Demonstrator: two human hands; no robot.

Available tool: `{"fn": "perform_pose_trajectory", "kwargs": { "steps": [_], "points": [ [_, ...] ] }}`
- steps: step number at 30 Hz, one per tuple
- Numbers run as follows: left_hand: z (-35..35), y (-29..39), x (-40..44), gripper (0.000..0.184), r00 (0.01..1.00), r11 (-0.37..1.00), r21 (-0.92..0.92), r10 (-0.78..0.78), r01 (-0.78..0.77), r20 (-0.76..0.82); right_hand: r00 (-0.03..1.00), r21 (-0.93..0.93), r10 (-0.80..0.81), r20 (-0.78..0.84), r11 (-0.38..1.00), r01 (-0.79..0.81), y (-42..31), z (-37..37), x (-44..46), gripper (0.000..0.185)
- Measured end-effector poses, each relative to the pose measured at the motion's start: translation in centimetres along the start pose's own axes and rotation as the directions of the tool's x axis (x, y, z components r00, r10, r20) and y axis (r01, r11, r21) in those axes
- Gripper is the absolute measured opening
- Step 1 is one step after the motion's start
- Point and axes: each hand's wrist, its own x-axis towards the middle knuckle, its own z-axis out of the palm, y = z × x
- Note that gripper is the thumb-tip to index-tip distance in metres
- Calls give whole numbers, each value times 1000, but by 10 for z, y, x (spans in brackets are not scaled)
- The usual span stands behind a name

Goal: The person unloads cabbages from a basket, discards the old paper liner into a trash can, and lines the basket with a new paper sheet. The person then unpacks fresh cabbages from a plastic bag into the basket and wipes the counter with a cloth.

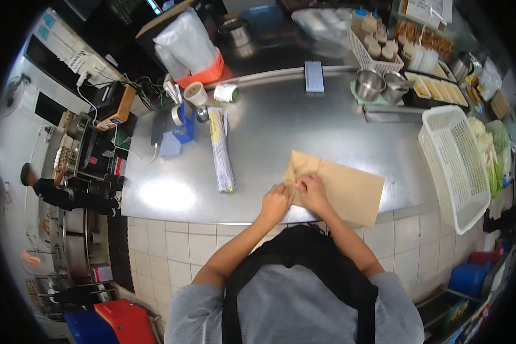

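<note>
A brown paper bag (350,186) lies flat on the stainless-steel table (264,123), at its front edge, with the near right corner reaching past that edge. Its left end is creased and folded. The left hand (276,202) is at that end, fingers curled and pressed together against the paper; the fingertips are hidden, so I cannot tell whether they pinch it. The right hand (311,190) rests on the bag just beside the left, fingers bent inward at the fold; whether thumb and forefinger pinch the paper is too small to tell.

To the left lies a long printed packet (221,152). Behind it stands a white tub (195,87), its contents unclear, and an orange-red bin (205,74) that holds clear plastic bags (183,40). A phone-like slab (313,77) lies at the back of the table.

At the back right, two steel pots (369,86) stand side by side, insides too small to read. Beyond them a small white basket (368,61) is packed with squeeze bottles (382,41), and a row of pale compartments (438,90) holds yellowish food. A large white perforated basket (442,180) sits at the table's right end, with leafy greens (492,166) beside it.
</note>
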Motion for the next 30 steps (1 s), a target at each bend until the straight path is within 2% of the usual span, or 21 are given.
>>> {"fn": "perform_pose_trajectory", "kwargs": {
  "steps": [1, 2, 4, 5, 7, 8, 9, 10, 11, 12, 14, 16, 20, 23, 24, 26, 28, 30],
  "points": [
    [0, 0, 3, 10, 997, 996, -89, -38, 32, -64, 1000, -13, 29, -5, 999, -29, 1, 2, 4, 5],
    [1, -1, 6, 10, 996, 996, -86, -35, 27, -83, 1000, -19, 12, -13, 1000, -12, 4, 4, 10, 5],
    [7, -1, 4, 11, 988, 979, -176, -120, 102, -94, 995, -2, 86, 49, 996, -86, 7, 10, 8, 4],
    [8, 1, 4, 11, 990, 977, -193, -107, 88, -88, 996, -8, 80, 48, 997, -80, 4, 9, 8, 5],
    [10, 0, 6, 10, 964, 934, -322, -212, 152, -158, 992, 13, 107, 60, 994, -108, 2, 7, 8, 5],
    [13, -2, 6, 10, 966, 932, -334, -204, 141, -160, 991, 51, 107, 85, 992, -111, 1, 7, 10, 6],
    [16, -5, 6, 10, 955, 913, -389, -216, 124, -205, 990, -48, 121, 73, 992, -118, 0, 7, 9, 10],
    [18, -8, 7, 9, 940, 892, -440, -230, 100, -252, 991, -59, 116, 61, 992, -113, -3, 5, 9, 10],
    [15, -7, 6, 8, 939, 846, -501, -302, 184, -164, 989, -74, 128, 77, 990, -122, -7, 3, 9, 11],
    [14, -5, 8, 8, 940, 846, -505, -294, 172, -174, 985, -86, 143, 95, 987, -135, -9, 1, 7, 13],
    [11, -3, 9, 8, 966, 951, -303, -137, 65, -221, 982, -61, 154, 108, 987, -148, -4, 2, 7, 12],
    [11, 0, 11, 8, 963, 964, -261, -113, 47, -245, 995, -54, 87, 55, 995, -84, -1, 3, 4, 10],
    [12, 4, 11, 7, 971, 988, -156, -34, -3, -236, 988, -12, 131, 86, 991, -130, 4, 4, 5, 8],
    [21, 0, 13, 9, 979, 992, -126, -3, -24, -205, 992, -30, 98, 86, 995, -95, 4, 1, 3, 13],
    [23, -2, 13, 9, 979, 992, -127, -1, -25, -204, 995, -46, 76, 71, 996, -73, 4, 0, 1, 17],
    [24, -7, 14, 10, 972, 948, -306, -146, 84, -184, 997, -63, 53, 53, 997, -49, 3, 0, -4, 21],
    [21, -10, 14, 9, 970, 936, -333, -179, 116, -164, 999, -157, 7, 31, 988, -2, 0, 1, -7, 27],
    [16, -10, 15, 9, 966, 923, -358, -209, 144, -151, 999, -160, 3, 36, 987, 3, -1, 1, -7, 26]
  ]
}}
